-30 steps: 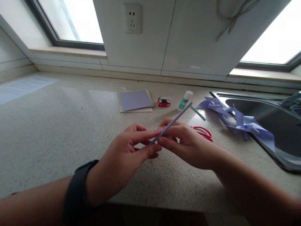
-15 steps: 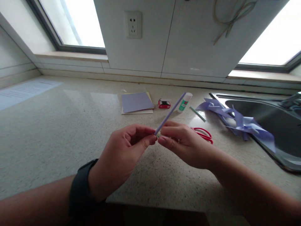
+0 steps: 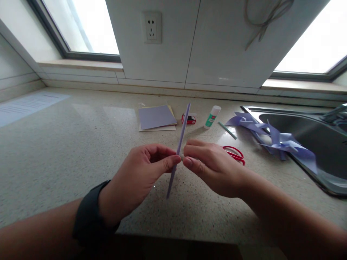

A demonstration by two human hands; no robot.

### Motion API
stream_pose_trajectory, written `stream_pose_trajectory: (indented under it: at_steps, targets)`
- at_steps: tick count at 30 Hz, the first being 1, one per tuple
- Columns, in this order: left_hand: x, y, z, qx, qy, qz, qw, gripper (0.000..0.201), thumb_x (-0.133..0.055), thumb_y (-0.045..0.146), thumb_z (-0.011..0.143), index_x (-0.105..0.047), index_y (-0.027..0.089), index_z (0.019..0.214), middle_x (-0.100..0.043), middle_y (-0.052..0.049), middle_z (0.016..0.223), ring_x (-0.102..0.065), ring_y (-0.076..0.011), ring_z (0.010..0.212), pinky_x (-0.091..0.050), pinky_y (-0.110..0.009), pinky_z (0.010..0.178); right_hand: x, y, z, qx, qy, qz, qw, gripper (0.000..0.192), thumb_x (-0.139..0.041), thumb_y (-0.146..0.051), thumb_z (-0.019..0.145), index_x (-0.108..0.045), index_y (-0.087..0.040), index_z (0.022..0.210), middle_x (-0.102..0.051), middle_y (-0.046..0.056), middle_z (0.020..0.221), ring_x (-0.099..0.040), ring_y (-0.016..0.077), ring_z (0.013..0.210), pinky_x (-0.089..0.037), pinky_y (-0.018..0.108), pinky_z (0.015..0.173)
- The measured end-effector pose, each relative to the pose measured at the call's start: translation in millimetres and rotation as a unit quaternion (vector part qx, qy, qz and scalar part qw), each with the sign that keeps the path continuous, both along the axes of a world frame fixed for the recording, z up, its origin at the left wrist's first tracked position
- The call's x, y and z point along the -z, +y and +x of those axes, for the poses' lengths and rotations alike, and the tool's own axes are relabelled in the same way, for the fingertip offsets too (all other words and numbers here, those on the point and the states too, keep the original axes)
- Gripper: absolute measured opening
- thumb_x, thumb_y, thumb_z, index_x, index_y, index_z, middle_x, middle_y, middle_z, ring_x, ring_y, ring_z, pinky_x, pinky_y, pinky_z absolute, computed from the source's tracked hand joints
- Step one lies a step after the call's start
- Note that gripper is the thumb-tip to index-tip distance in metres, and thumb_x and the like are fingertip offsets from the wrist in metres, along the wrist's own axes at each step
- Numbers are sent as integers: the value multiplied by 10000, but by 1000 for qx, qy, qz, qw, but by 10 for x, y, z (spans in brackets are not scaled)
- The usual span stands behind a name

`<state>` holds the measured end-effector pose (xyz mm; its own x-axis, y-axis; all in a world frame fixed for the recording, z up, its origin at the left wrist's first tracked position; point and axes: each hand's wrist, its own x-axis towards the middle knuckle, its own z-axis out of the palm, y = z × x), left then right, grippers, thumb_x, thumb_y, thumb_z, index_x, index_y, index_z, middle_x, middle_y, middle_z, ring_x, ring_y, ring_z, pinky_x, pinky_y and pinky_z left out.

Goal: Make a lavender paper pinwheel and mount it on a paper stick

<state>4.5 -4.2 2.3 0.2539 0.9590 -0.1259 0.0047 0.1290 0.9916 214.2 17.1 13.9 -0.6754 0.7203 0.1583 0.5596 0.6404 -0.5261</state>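
A thin lilac rolled-paper stick point(image 3: 184, 126) is pinched near its middle between the thumb and fingers of my left hand point(image 3: 138, 177). It stands tilted, its top leaning slightly right and its lower end hanging above the counter. Just right of the stick is my right hand point(image 3: 217, 169), thumb and fingertips closed together. Something small and pale may be at those fingertips, too small to name. Behind the right hand lie scissors with red handles point(image 3: 235, 155), their blades hidden by it.
Lilac paper pinwheels point(image 3: 284, 142) rest along the rim of the metal sink point(image 3: 300, 169). Farther back on the counter point(image 3: 94, 144) are stacked paper sheets point(image 3: 157, 117), a small red box point(image 3: 192, 120), a glue stick point(image 3: 211, 118) and a green strip point(image 3: 227, 130).
The lilac stick has turned from a rightward slant to nearly upright, and its lower end now shows below my left hand. My right fingertips have come slightly away from it.
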Motion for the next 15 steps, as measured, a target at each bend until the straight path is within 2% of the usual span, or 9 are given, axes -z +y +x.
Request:
stream_pose_trajectory:
  at_steps: [3,9,15]
  targets:
    - [16,6,6,1,-9,-10,1000,186,-816,353,814,-773,176,854,-760,-10,797,-687,-148,754,-543,-276,758,-15,11,13,3,-18,-12,1000,450,-363,-481,1070,-542,-190,777,-523,7,765,-450,135,679,-296,305,640]
    - [65,33,-19,8,-57,-33,998,165,-825,348,820,-774,196,857,-741,14,818,-674,-115,749,-537,-246,758,-10,57,30,54,-75,-54,994,503,-421,-535,1028,-470,-200,656,-457,-22,597,-411,125,580,-267,308,592]
    - [104,99,-64,18,-87,-65,994,175,-839,326,808,-772,175,865,-721,20,797,-684,-101,723,-543,-230,747,-32,109,70,73,-98,-103,987,441,-415,-463,1014,-563,-197,694,-525,-5,611,-485,137,599,-281,308,595]
